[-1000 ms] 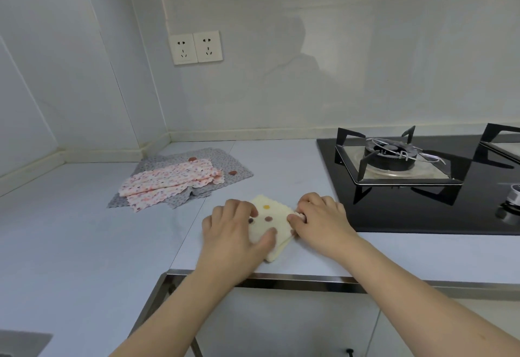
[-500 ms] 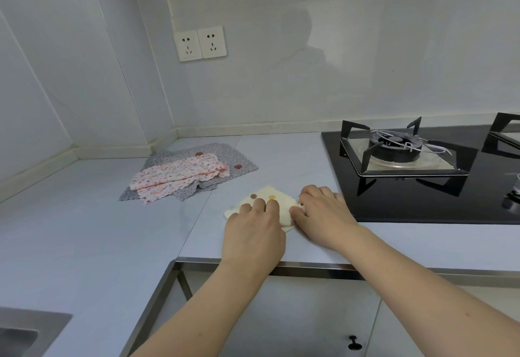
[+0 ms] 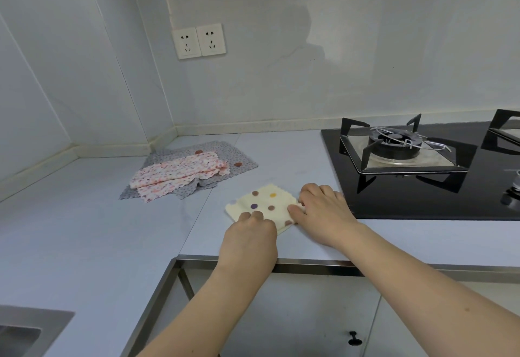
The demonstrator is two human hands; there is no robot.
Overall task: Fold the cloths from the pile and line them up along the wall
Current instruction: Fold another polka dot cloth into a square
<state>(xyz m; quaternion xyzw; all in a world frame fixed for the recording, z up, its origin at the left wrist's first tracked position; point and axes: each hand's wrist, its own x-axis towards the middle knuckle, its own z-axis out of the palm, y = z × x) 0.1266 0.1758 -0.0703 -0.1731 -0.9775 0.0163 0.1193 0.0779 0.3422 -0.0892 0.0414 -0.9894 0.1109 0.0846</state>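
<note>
A cream cloth with coloured dots (image 3: 266,203) lies folded into a small square on the counter near its front edge. My left hand (image 3: 249,239) presses its fingertips on the cloth's near edge. My right hand (image 3: 323,213) pinches the cloth's right edge between thumb and fingers. Further back to the left, near the wall corner, lies the pile: a pink patterned cloth (image 3: 177,175) crumpled on top of a grey dotted cloth (image 3: 242,156) spread flat.
A black gas hob (image 3: 422,204) with a burner and pan support (image 3: 394,145) sits right of the cloth. A double wall socket (image 3: 199,41) is above the pile. A sink corner (image 3: 28,331) shows at bottom left. The counter's steel front edge (image 3: 309,262) runs under my arms.
My left hand slid back from the cloth's top to its near edge, uncovering the folded square. My right hand stayed at the right edge. The view moved closer and to the left.
</note>
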